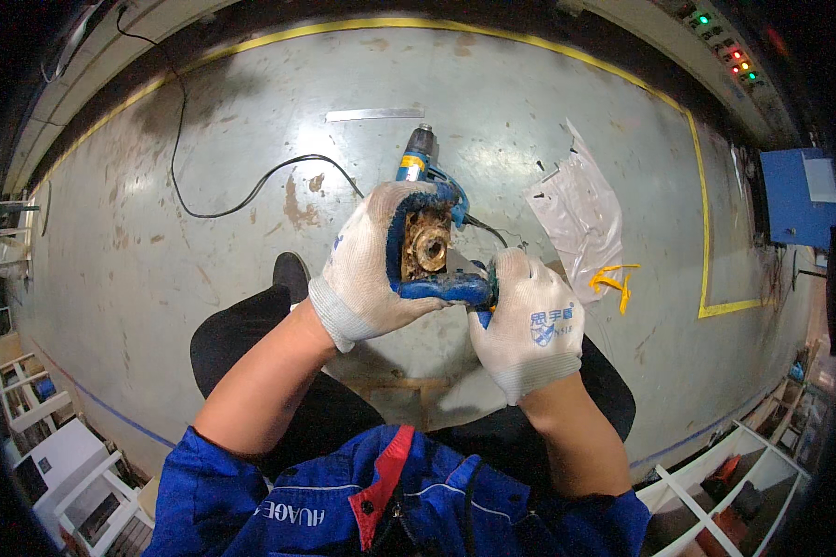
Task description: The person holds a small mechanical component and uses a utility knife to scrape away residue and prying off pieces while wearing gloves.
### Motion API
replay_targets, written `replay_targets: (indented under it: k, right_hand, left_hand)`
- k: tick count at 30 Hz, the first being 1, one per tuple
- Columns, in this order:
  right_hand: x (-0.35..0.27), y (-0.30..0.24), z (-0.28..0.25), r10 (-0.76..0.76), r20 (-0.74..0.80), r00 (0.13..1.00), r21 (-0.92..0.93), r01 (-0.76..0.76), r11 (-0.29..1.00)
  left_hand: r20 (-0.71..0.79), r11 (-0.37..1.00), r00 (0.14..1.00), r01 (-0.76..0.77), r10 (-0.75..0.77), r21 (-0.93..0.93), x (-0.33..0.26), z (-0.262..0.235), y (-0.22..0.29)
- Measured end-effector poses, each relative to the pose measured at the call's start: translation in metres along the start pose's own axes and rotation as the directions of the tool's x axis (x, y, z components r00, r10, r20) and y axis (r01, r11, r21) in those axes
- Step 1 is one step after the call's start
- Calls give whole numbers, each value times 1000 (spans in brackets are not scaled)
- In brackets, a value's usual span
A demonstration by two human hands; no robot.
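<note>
In front of my knees, a blue tool housing [443, 286] faces up, showing a brown, grease-caked cavity with a ring-shaped metal part [430, 249] inside. Wrapped round its left side is my left hand [372, 251], in a white knit glove with blue palm coating; the thumb lies along the near edge. My right hand [529, 320], gloved alike, is closed at the housing's right end, its fingertips partly hidden. Just beyond the hands a blue corded drill [416, 156] lies on the floor, chuck pointing away, partly covered by my left hand.
On the grey floor [251, 121] lie a metal strip [374, 115], a clear plastic sheet [581, 209] with small dark screws, and yellow ties [615, 286]. A black cable [251, 192] curves across the left. White racks [715, 506] stand at the lower right, a blue box [799, 200] at the far right.
</note>
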State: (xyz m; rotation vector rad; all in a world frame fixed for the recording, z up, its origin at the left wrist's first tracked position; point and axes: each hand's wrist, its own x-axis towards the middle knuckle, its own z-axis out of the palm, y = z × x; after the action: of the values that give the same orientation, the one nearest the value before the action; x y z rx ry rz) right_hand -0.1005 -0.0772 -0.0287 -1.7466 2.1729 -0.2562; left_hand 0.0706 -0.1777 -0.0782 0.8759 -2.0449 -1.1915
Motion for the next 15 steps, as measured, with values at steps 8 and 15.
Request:
replay_targets:
  k: [8, 15]
  right_hand:
    - [-3, 5, 12, -6, -82, 997, -16, 4, 1000]
    - [5, -4, 15, 106, -5, 994, 86, -105, 991]
  left_hand:
    - [29, 960, 983, 185, -183, -210, -1, 9, 17]
    - [-40, 986, 988, 146, -150, -79, 4, 12, 12]
